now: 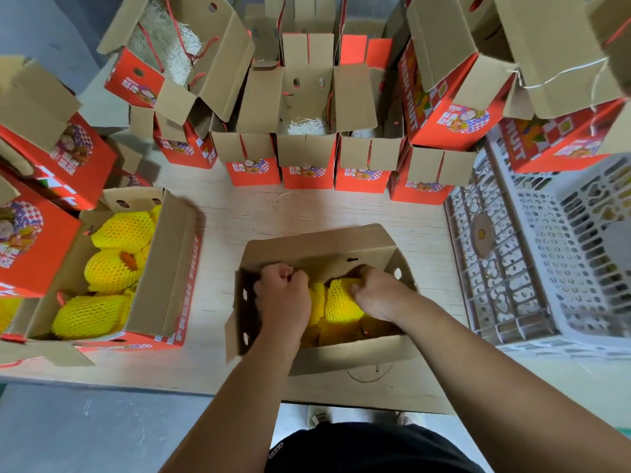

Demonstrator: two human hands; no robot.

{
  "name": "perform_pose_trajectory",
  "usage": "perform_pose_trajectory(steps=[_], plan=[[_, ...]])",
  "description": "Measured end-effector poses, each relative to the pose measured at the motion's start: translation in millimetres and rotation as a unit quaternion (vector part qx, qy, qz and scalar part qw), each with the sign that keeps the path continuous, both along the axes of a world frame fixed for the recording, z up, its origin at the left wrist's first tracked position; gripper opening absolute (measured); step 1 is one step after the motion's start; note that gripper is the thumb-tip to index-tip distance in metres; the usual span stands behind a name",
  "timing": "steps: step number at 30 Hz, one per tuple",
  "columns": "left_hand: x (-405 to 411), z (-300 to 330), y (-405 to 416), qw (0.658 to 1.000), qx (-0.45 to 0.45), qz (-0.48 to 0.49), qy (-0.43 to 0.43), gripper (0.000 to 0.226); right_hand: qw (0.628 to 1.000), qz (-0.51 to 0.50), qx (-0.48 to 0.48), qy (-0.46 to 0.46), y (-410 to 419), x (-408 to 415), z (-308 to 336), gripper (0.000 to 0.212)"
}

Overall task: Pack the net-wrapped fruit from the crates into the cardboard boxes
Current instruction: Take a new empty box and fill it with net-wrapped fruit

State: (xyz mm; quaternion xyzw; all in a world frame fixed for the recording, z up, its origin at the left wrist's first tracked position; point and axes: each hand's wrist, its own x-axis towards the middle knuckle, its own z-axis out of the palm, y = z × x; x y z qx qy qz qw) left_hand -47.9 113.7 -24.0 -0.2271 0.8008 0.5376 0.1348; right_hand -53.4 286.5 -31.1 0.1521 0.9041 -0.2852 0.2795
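Inside open box [321, 247] | right hand [377, 291] clamps netted fruit [341, 302]; left hand [283, 295] curled, contents unclear | soft, bruisable: cradle its sides.

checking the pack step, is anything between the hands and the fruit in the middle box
Nothing visible. Both the left hand and right hand are already inside the open box, touching the net-wrapped fruit.

Two hands: left [283, 297], right [377, 291], both in one open box [317, 247]. At least two netted fruit [343, 302] showing between them. Three netted fruit [112, 269] in the filled box [170, 268] at left. Four small red boxes [307, 172] in the middle row. One white crate [553, 254]. Total box count unclear.
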Motion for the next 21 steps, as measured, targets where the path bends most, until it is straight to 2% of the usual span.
perform_pose_trajectory(steps=[1, 2, 4, 6, 9, 12, 14, 16, 21], plan=[[3.2, 5.5, 7.1, 0.999, 0.015, -0.037, 0.032, 0.006, 1.000, 0.013, 0.013, 0.004, 3.2, 2.1, 2.6, 0.045], [5.7, 11.6, 16.3, 0.995, 0.014, -0.088, 0.055, 0.003, 0.999, 0.033, 0.027, 0.006, 4.7, 5.5, 5.1, 0.045], [8.1, 20.7, 39.0, 0.980, -0.031, -0.173, 0.090, 0.009, 0.993, 0.095, 0.063, 0.022, 4.8, 11.3, 10.2, 0.042], [9.0, 26.7, 66.9, 0.972, -0.063, -0.194, 0.119, 0.012, 0.977, 0.174, 0.099, 0.075, 7.6, 16.5, 18.8, 0.037], [11.5, 39.3, 115.5, 0.972, -0.010, -0.173, 0.159, 0.017, 0.960, 0.217, 0.091, 0.149, 35.2, 25.6, 39.9, 0.037], [12.5, 58.1, 179.9, 0.958, 0.055, -0.162, 0.231, 0.013, 0.964, 0.141, 0.056, 0.219, 98.7, 38.1, 62.5, 0.032], [14.9, 69.5, 236.6, 0.944, 0.081, -0.186, 0.260, 0.012, 0.956, 0.108, 0.100, 0.253, 154.2, 45.2, 71.3, 0.033], [20.5, 77.4, 300.5, 0.934, 0.091, -0.220, 0.266, 0.014, 0.946, 0.103, 0.145, 0.271, 214.2, 55.5, 77.4, 0.032], [47.5, 79.7, 471.1, 0.899, 0.104, -0.331, 0.266, 0.016, 0.948, 0.048, 0.167, 0.265, 382.0, 100.8, 89.3, 0.027]])
